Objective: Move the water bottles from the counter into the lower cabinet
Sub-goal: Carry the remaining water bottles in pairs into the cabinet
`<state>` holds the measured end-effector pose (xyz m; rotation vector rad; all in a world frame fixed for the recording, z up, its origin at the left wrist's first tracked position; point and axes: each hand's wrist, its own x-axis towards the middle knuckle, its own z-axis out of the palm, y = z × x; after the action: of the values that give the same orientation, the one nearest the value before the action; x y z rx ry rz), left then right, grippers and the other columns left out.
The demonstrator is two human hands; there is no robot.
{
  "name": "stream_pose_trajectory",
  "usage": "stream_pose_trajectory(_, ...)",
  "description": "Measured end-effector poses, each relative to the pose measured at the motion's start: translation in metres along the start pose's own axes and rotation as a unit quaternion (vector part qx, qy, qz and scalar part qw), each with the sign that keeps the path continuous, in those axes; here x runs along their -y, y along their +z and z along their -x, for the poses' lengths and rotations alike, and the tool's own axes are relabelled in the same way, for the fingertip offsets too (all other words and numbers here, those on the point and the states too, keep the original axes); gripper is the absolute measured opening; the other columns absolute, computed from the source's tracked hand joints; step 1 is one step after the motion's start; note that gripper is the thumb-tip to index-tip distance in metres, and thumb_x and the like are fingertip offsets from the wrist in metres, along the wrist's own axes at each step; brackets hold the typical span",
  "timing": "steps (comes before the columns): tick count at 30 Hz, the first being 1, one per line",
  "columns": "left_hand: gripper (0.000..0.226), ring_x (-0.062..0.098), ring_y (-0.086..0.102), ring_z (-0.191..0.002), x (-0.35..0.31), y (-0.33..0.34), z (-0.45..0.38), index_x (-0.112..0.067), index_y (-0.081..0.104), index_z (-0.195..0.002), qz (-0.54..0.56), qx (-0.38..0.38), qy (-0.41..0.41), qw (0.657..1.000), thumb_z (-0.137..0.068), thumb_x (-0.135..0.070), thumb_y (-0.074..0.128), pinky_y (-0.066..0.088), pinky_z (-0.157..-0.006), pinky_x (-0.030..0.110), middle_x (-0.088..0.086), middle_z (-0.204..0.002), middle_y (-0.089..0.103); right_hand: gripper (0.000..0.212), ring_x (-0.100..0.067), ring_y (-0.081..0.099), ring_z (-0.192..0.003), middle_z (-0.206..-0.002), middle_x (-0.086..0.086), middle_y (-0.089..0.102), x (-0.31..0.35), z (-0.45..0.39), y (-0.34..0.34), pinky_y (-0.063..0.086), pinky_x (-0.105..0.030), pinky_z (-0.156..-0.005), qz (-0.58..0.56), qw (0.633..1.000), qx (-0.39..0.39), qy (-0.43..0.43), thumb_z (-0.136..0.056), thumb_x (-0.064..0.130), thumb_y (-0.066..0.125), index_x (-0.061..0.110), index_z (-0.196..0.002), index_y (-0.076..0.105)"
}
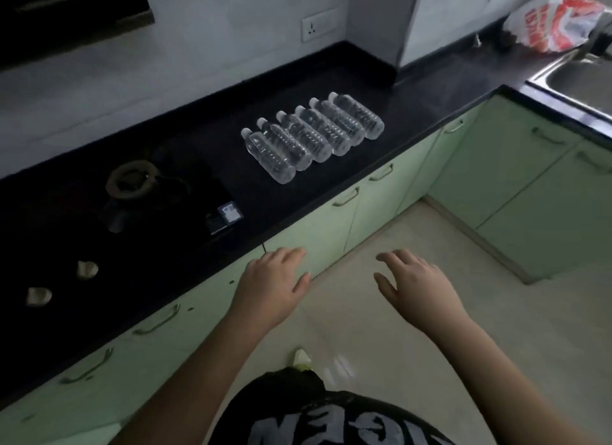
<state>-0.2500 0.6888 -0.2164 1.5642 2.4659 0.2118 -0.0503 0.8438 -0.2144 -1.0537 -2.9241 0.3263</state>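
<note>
Several clear water bottles (pixel 313 136) with white caps lie side by side in a row on the black counter (pixel 414 113), caps toward the wall. Pale green lower cabinet doors (pixel 318 226) with metal handles run below the counter edge, all closed. My left hand (pixel 275 282) hovers palm down in front of the cabinet doors, just below the counter edge, fingers spread and holding nothing. Over the floor to the right, my right hand (pixel 414 279) is also spread, with nothing in it. Both hands are well short of the bottles.
A gas hob with a burner (pixel 130 179) and knobs (pixel 87 269) fills the counter's left. A small dark box (pixel 223 217) lies near the counter edge. A steel sink (pixel 576 77) and a red-white bag (pixel 556 20) are at the far right. Beige tiled floor (pixel 430 362) lies below.
</note>
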Motion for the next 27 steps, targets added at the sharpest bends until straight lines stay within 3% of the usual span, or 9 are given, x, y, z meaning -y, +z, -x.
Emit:
stream_pose_trajectory(8,0.059,0.023,0.057,-0.110,0.037,-0.015,-0.123,-0.020,0.045,-0.140,-0.011,0.008,-0.002,1.000,-0.091,-0.050,0.030,0.046,-0.086,0.039,0.001,-0.124,0.059,0.039,-0.022,0.062,-0.110,-0.125,0.003,0.061,-0.020,-0.109,-0.001,0.048,-0.035,-0.088,-0.005,1.000,0.026,0.017,-0.097,0.042,0.048,0.023,-0.130,0.055)
stream_pose_trajectory(15,0.067,0.022,0.060,-0.107,0.027,0.007,-0.211,-0.019,0.050,-0.137,0.010,-0.005,-0.041,0.999,-0.086,-0.053,0.021,0.049,-0.083,0.039,0.000,-0.121,0.061,0.031,-0.026,0.068,-0.092,-0.103,-0.002,0.070,-0.073,-0.211,-0.002,0.054,-0.039,-0.077,0.057,0.997,-0.021,-0.042,-0.085,0.036,0.067,0.018,-0.110,0.069)
stream_pose_trajectory(20,0.048,0.020,0.057,-0.114,0.018,0.018,-0.261,-0.019,0.050,-0.138,0.027,-0.018,-0.109,0.994,-0.096,-0.041,0.046,0.046,-0.091,0.037,-0.001,-0.127,0.058,0.034,-0.027,0.067,-0.095,-0.110,-0.003,0.067,-0.122,-0.294,-0.003,0.053,-0.040,-0.077,0.067,0.992,0.002,-0.111,-0.086,0.036,0.065,0.018,-0.115,0.067)
stream_pose_trajectory(27,0.046,0.016,0.058,-0.111,-0.007,0.009,-0.318,-0.023,0.048,-0.139,0.014,-0.035,-0.203,0.978,-0.096,-0.041,0.046,0.048,-0.093,0.036,-0.005,-0.131,0.055,0.023,-0.026,0.066,-0.086,-0.101,-0.003,0.067,-0.173,-0.394,-0.018,0.052,-0.039,-0.073,0.045,0.980,-0.003,-0.195,-0.088,0.028,0.063,0.016,-0.108,0.067)
